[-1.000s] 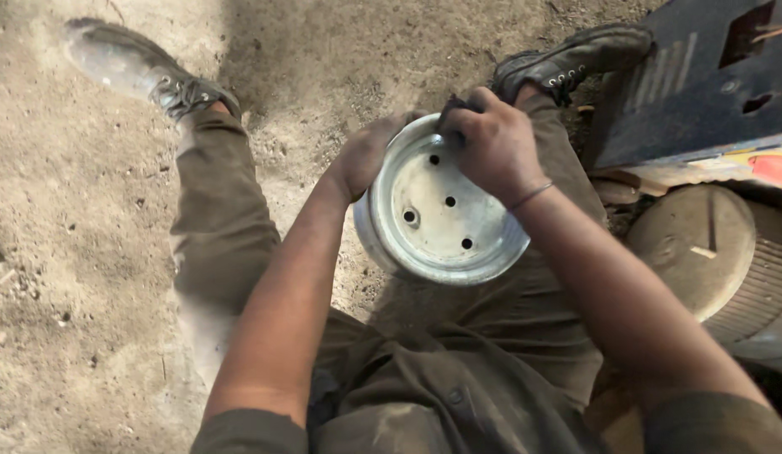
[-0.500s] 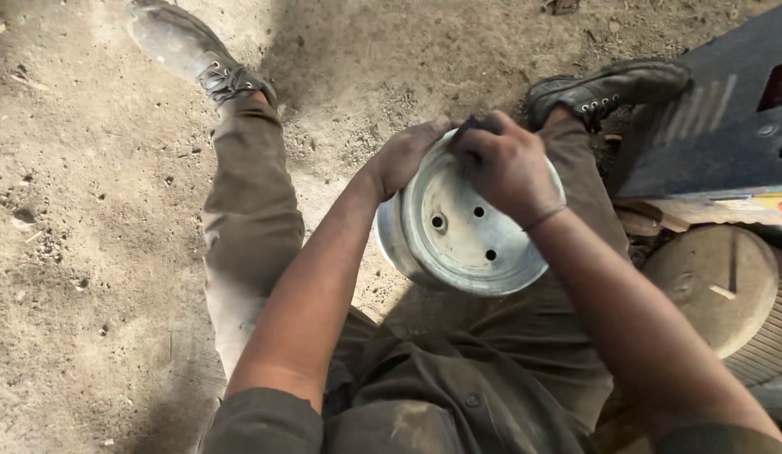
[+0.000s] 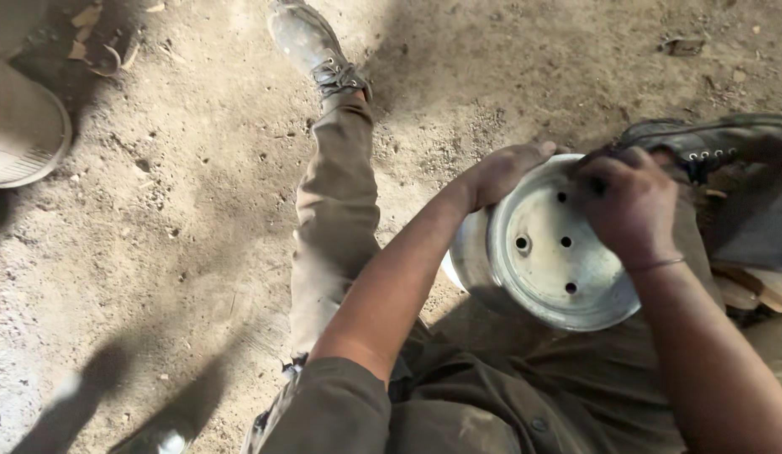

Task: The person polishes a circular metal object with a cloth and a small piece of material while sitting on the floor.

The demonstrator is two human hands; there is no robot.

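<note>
A round grey metal wheel rim (image 3: 542,261) with several small holes in its face rests tilted on my lap between my legs. My left hand (image 3: 504,172) grips its upper left edge. My right hand (image 3: 626,202) is closed over the top right of the rim's face, pressing something dark there that my fingers mostly hide. I sit on dusty ground with my left leg stretched out ahead.
My left boot (image 3: 311,46) points away at the top; my right boot (image 3: 710,143) lies beside the rim. A pale round drum (image 3: 21,126) stands at the far left. Wooden scraps (image 3: 760,290) lie at the right edge. Sandy dirt floor (image 3: 155,235) all around.
The view has swung left, so the rim and both hands now sit further right in the picture. Both hands keep their hold on the rim.
</note>
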